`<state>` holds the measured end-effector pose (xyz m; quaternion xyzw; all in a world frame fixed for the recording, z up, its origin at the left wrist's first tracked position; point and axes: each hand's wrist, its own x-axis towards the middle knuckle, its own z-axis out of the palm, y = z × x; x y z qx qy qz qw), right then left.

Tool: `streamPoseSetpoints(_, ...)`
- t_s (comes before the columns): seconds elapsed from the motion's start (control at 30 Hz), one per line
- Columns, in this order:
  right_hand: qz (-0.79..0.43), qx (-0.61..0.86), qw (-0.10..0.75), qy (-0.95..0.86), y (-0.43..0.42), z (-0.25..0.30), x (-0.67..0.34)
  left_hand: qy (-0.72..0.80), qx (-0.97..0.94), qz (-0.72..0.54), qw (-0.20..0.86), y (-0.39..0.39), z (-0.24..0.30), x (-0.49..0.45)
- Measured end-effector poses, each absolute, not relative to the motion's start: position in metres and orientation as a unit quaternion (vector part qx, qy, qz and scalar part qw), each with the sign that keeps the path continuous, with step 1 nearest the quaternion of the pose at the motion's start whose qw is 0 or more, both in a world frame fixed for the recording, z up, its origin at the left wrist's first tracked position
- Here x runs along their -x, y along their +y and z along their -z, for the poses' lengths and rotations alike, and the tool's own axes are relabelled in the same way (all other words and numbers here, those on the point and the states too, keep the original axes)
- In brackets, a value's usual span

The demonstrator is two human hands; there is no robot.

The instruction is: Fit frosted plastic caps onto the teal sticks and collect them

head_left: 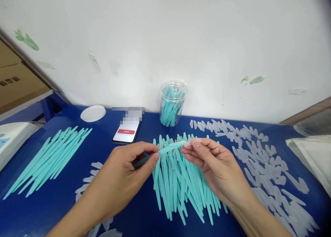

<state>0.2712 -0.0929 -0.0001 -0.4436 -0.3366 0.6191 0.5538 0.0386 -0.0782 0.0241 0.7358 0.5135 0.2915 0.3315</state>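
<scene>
My left hand (131,171) pinches the handle of a teal eyebrow razor (169,148), its blade end pointing right. In my right hand (209,157), thumb and fingers are closed on a translucent blade cap (192,142). The cap is at the razor's tip; whether it sits over the blade I cannot tell. Below both hands lies a fanned pile of teal razors (178,185), some showing metal blades. Loose translucent caps (269,168) are spread to the right of my right hand. More caps (88,178) lie partly hidden beneath my left forearm.
A clear plastic jar (170,106) holding several razors stands against the wall. Left of it are a phone (126,130) and a round white lid (93,113). Another razor bundle (49,157) lies on the blue table (139,216). A white device (12,137) sits at the left edge.
</scene>
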Motion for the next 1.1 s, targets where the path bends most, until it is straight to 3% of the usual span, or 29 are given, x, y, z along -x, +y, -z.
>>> streamPoseSetpoints(0.2,-0.632,0.431,0.552,-0.333,-0.090,-0.002,-0.275,0.455,-0.777,-0.371,0.225,-0.077,-0.027,-0.034)
streamPoseSetpoints(0.43,-0.643,0.421,0.546,-0.332,-0.090,0.000,-0.278,0.416,-0.823,-0.358,0.148,-0.080,-0.030,-0.035)
streamPoseSetpoints(0.9,-0.661,0.432,0.499,-0.358,-0.096,0.004,-0.266,0.377,-0.843,-0.359,0.134,-0.082,-0.017,-0.042)
streamPoseSetpoints(1.0,-0.629,0.436,0.519,-0.381,-0.093,-0.007,-0.275,0.416,-0.825,-0.365,0.112,-0.082,-0.022,-0.037)
streamPoseSetpoints(1.1,-0.491,0.455,0.617,-0.413,-0.080,-0.034,-0.288,0.484,-0.769,-0.414,0.059,-0.077,-0.030,-0.024)
